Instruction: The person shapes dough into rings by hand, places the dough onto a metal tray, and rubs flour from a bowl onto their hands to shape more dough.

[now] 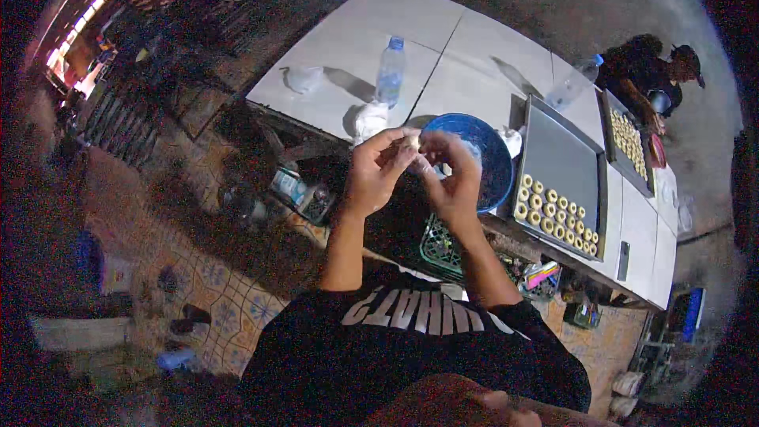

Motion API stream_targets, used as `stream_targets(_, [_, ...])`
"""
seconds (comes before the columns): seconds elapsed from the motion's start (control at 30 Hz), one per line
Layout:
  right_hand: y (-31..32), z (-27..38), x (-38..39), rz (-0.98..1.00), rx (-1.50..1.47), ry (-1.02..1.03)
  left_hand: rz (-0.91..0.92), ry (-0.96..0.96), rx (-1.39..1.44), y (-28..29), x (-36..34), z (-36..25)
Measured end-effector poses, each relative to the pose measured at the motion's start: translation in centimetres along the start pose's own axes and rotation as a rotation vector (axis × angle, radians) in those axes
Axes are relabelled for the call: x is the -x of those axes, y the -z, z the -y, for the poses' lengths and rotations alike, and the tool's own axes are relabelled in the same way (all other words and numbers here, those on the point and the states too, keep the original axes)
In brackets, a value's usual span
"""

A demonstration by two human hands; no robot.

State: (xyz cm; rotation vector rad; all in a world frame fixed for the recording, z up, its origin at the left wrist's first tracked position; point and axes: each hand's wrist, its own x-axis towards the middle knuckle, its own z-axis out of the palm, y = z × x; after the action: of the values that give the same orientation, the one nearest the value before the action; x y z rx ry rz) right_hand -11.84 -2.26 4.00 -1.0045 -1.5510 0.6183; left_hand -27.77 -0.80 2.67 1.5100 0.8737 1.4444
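My left hand (375,170) is raised in front of the table, thumb and fingertips pinching a small pale piece of dough (413,142). From the other side my right hand (457,182) meets it, its curled fingers slightly blurred and its thumb against the dough. A round blue basin (496,160) stands just behind and beside my right hand; my hand hides part of it, and a clear plastic bag shows inside. To the right lies a grey metal tray (560,146) with rows of small ring-shaped dough pieces (545,207) along its near end.
The white-topped table (482,47) holds a clear bottle (390,71), a white cloth (370,120) and a second bottle (575,83). Another person (644,71) works at the far right by another tray (628,142) of dough rings. Beneath the table sits a green crate (441,249).
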Motion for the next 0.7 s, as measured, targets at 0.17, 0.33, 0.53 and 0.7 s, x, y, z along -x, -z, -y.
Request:
stream_targets(0.17, [2.5,1.3,0.0,0.151,0.118,0.128,-0.086,0.115,0.187,-2.0,0.5,0.7])
stream_targets(0.33, [6.7,0.3,1.2,0.130,0.253,0.168,-0.054,0.063,0.361,-7.5,0.1,0.6])
stream_targets(0.53, [12.7,-1.7,2.8,0.101,0.456,0.172,0.190,0.152,0.306,-12.5,-0.3,0.6])
stream_targets(0.7, [15.9,-3.3,4.7,-0.017,0.400,0.141,0.371,0.390,0.145,-15.2,-0.9,-1.7])
